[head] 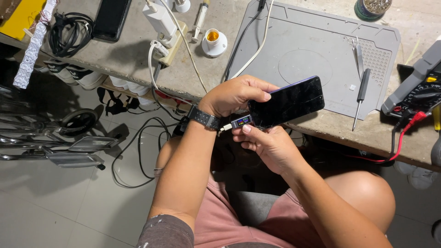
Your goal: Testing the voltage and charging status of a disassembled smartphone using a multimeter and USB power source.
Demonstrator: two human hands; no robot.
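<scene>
My left hand [234,95] grips a black smartphone [288,101] by its near end, screen up and dark, above the front edge of the workbench. A small tester dongle [240,122] with a lit display sticks out of the phone's end, and a white cable runs from it to the left. My right hand [264,143] pinches that dongle from below with thumb and fingers. A dark watch sits on my left wrist [204,118].
A grey work mat [317,55] lies on the bench with a screwdriver [360,97] and tweezers [357,53]. A multimeter [415,89] with red lead stands at right. A power strip [167,43], a lamp socket [213,42] and coiled cables [69,32] lie at left.
</scene>
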